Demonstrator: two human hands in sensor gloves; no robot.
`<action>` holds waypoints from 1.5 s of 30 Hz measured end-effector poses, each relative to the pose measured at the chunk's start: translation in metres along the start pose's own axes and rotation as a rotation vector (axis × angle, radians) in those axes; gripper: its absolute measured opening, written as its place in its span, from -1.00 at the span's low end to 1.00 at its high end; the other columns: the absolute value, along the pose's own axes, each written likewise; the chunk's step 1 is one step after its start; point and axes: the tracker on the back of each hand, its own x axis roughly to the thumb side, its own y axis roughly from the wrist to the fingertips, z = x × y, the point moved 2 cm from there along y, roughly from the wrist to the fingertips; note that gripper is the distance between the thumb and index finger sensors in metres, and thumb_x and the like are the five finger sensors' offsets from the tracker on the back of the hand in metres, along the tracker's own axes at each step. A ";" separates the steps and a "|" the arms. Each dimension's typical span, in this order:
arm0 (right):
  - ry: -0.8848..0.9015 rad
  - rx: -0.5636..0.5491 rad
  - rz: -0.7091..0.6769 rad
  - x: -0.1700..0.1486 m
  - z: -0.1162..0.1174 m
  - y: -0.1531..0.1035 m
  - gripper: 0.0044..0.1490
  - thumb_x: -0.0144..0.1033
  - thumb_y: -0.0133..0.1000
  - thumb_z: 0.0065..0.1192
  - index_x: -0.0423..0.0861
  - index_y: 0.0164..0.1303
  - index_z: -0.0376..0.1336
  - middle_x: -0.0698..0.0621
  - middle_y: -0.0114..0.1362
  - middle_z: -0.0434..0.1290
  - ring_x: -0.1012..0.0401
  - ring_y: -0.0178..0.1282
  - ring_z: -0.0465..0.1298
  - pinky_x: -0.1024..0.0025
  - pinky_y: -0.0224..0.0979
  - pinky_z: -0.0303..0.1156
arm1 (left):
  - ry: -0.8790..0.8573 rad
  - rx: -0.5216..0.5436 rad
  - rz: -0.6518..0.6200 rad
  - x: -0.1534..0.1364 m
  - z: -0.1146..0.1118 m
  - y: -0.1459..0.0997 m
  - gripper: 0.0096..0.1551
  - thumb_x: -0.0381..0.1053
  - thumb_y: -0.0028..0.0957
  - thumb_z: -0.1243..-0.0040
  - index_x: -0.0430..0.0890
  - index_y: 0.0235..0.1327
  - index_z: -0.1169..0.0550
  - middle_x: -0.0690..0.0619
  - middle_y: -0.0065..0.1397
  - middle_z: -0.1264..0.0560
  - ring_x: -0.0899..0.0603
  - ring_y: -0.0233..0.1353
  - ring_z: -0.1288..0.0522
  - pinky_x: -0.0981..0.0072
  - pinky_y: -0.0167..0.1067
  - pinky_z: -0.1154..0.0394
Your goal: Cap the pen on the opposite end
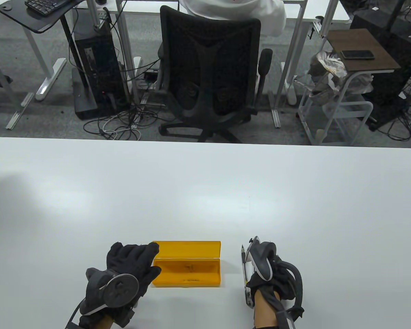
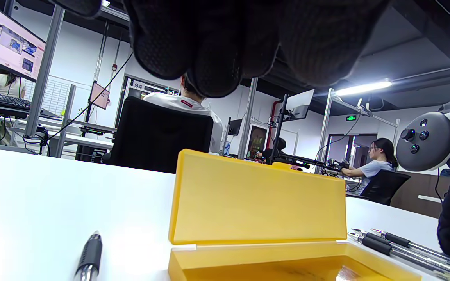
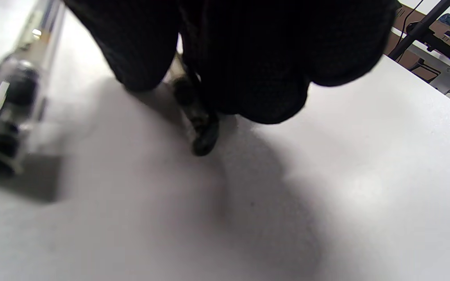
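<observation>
An open yellow pen case (image 1: 186,272) lies near the table's front edge, its lid (image 2: 260,199) standing up. My left hand (image 1: 137,260) lies flat with fingers spread beside the case's left end, touching the lid's corner. An uncapped pen (image 2: 89,255) lies on the table below this hand, hidden in the table view. My right hand (image 1: 260,274) is right of the case, fingers curled down over a pen (image 3: 200,128) on the table; its dark end sticks out. A second pen (image 3: 10,97) lies free beside it. Both pens (image 1: 243,270) (image 2: 397,244) lie side by side. No loose cap shows.
The white table (image 1: 205,192) stretches far and wide beyond the case. A black office chair (image 1: 209,75) stands past the far edge. My right hand's tracker (image 2: 424,140) shows in the left wrist view.
</observation>
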 end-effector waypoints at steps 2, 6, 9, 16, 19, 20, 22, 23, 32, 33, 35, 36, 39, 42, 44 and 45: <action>0.002 0.002 -0.003 0.000 0.000 0.000 -0.21 -0.19 -0.01 0.44 -0.28 0.40 0.33 -0.19 0.18 0.62 0.00 0.01 0.68 0.02 0.06 0.57 | 0.005 -0.002 0.000 0.000 0.000 0.000 -0.24 0.10 0.10 -0.30 -0.17 0.53 -0.41 -0.22 0.46 -0.48 -0.36 0.42 -0.38 -0.58 0.38 -0.04; 0.018 0.012 -0.010 0.000 0.001 0.000 -0.18 -0.18 -0.01 0.43 -0.29 0.42 0.31 -0.21 0.21 0.61 -0.02 0.03 0.67 0.01 0.07 0.57 | 0.005 -0.002 0.003 0.000 0.000 0.000 -0.23 0.11 0.09 -0.30 -0.17 0.53 -0.41 -0.22 0.46 -0.48 -0.37 0.42 -0.38 -0.58 0.38 -0.04; 0.029 0.011 -0.003 -0.001 0.002 0.000 -0.17 -0.16 -0.01 0.42 -0.29 0.43 0.31 -0.22 0.21 0.61 -0.03 0.04 0.67 0.01 0.07 0.56 | 0.013 -0.012 0.003 0.001 -0.001 0.001 -0.23 0.10 0.09 -0.30 -0.17 0.53 -0.41 -0.22 0.46 -0.48 -0.37 0.42 -0.38 -0.58 0.38 -0.04; 0.114 0.014 -0.034 -0.003 -0.003 -0.003 -0.06 -0.04 0.00 0.38 -0.34 0.48 0.26 -0.32 0.28 0.57 -0.08 0.09 0.65 -0.04 0.10 0.55 | 0.074 -0.036 0.015 0.002 -0.001 0.001 -0.22 0.12 0.08 -0.30 -0.16 0.54 -0.40 -0.22 0.47 -0.48 -0.37 0.42 -0.38 -0.58 0.38 -0.05; 0.099 -0.020 -0.046 -0.002 -0.010 -0.008 -0.02 -0.03 0.01 0.36 -0.35 0.52 0.21 -0.40 0.43 0.45 -0.15 0.17 0.62 -0.09 0.13 0.53 | 0.104 -0.062 0.071 0.000 -0.001 -0.001 -0.20 0.14 0.08 -0.30 -0.16 0.56 -0.39 -0.24 0.50 -0.46 -0.38 0.44 -0.36 -0.58 0.38 -0.05; 0.111 -0.059 -0.062 -0.002 -0.016 -0.012 0.00 -0.02 0.01 0.35 -0.35 0.54 0.19 -0.40 0.46 0.41 -0.17 0.21 0.59 -0.11 0.16 0.51 | 0.123 -0.078 0.104 -0.001 0.000 -0.001 -0.17 0.15 0.08 -0.29 -0.16 0.58 -0.37 -0.25 0.51 -0.45 -0.39 0.45 -0.35 -0.59 0.37 -0.04; 0.166 -0.173 -0.102 -0.004 -0.029 -0.022 0.00 0.00 0.00 0.34 -0.29 0.55 0.18 -0.39 0.50 0.37 -0.20 0.27 0.55 -0.13 0.19 0.49 | 0.187 -0.115 0.194 -0.004 0.002 -0.001 -0.14 0.20 0.09 -0.27 -0.16 0.60 -0.35 -0.27 0.54 -0.43 -0.41 0.46 -0.35 -0.59 0.37 -0.05; 0.204 -0.224 -0.139 -0.004 -0.037 -0.030 0.00 0.01 0.00 0.34 -0.27 0.56 0.18 -0.38 0.52 0.36 -0.21 0.30 0.53 -0.14 0.21 0.48 | 0.220 -0.138 0.247 -0.005 0.004 -0.001 -0.12 0.22 0.09 -0.25 -0.16 0.61 -0.33 -0.28 0.56 -0.41 -0.42 0.47 -0.35 -0.59 0.37 -0.06; 0.254 -0.329 -0.595 0.030 -0.064 -0.094 0.15 0.21 -0.01 0.16 0.02 0.71 -0.18 -0.31 0.72 -0.34 -0.44 0.59 -0.29 -0.55 0.45 -0.05 | -0.035 -0.331 0.273 -0.004 0.001 -0.001 0.25 0.54 0.05 -0.08 -0.07 0.76 0.11 -0.44 0.78 0.22 -0.84 0.57 0.23 -0.89 0.21 0.09; 0.228 -0.333 -0.598 0.033 -0.064 -0.096 0.16 0.23 -0.02 0.15 0.03 0.71 -0.17 -0.32 0.72 -0.33 -0.44 0.59 -0.29 -0.55 0.45 -0.05 | -0.040 -0.372 0.273 -0.004 -0.001 -0.002 0.26 0.59 0.05 -0.02 -0.02 0.75 0.18 -0.44 0.75 0.33 -0.87 0.52 0.34 -0.92 0.17 0.12; 0.182 -0.330 -0.605 0.038 -0.063 -0.101 0.15 0.25 -0.03 0.15 0.02 0.71 -0.12 -0.32 0.73 -0.30 -0.44 0.60 -0.28 -0.57 0.44 -0.05 | -0.053 -0.411 0.267 -0.005 -0.003 -0.003 0.26 0.61 0.06 0.00 0.01 0.75 0.21 -0.44 0.72 0.44 -0.88 0.46 0.45 -0.96 0.12 0.18; 0.165 -0.323 -0.609 0.039 -0.062 -0.102 0.14 0.25 -0.03 0.15 0.01 0.71 -0.09 -0.32 0.73 -0.28 -0.44 0.60 -0.26 -0.57 0.43 -0.05 | -0.053 -0.430 0.261 -0.006 -0.005 -0.003 0.26 0.61 0.06 0.01 0.01 0.75 0.20 -0.43 0.72 0.43 -0.87 0.47 0.45 -0.96 0.11 0.19; 0.165 -0.291 -0.585 0.035 -0.059 -0.098 0.14 0.25 -0.03 0.16 -0.02 0.71 -0.06 -0.33 0.74 -0.23 -0.45 0.61 -0.23 -0.57 0.43 -0.05 | -0.022 -0.393 0.287 -0.006 -0.006 -0.003 0.19 0.57 0.07 -0.04 -0.04 0.77 0.02 -0.44 0.81 0.14 -0.82 0.59 0.26 -0.92 0.16 0.18; 0.180 -0.273 -0.561 0.031 -0.058 -0.092 0.13 0.23 -0.03 0.17 -0.04 0.71 -0.03 -0.33 0.74 -0.22 -0.45 0.61 -0.23 -0.58 0.43 -0.06 | -0.001 -0.383 0.288 -0.006 -0.006 -0.002 0.15 0.52 0.08 -0.11 -0.04 0.76 -0.04 -0.41 0.79 -0.05 -0.75 0.63 0.03 -0.89 0.20 0.12; 0.172 -0.265 -0.542 0.029 -0.058 -0.089 0.12 0.23 -0.04 0.18 -0.05 0.70 0.01 -0.33 0.74 -0.20 -0.45 0.61 -0.21 -0.58 0.43 -0.05 | -0.004 -0.382 0.285 -0.006 -0.007 -0.001 0.13 0.52 0.09 -0.11 -0.03 0.76 -0.05 -0.39 0.79 -0.04 -0.74 0.64 0.03 -0.88 0.21 0.12; 0.175 -0.259 -0.537 0.028 -0.058 -0.086 0.11 0.23 -0.03 0.18 -0.05 0.70 0.02 -0.33 0.74 -0.20 -0.44 0.62 -0.21 -0.58 0.43 -0.05 | -0.004 -0.367 0.285 -0.007 -0.008 -0.002 0.13 0.51 0.08 -0.12 -0.02 0.76 -0.04 -0.39 0.79 -0.04 -0.74 0.64 0.04 -0.88 0.22 0.13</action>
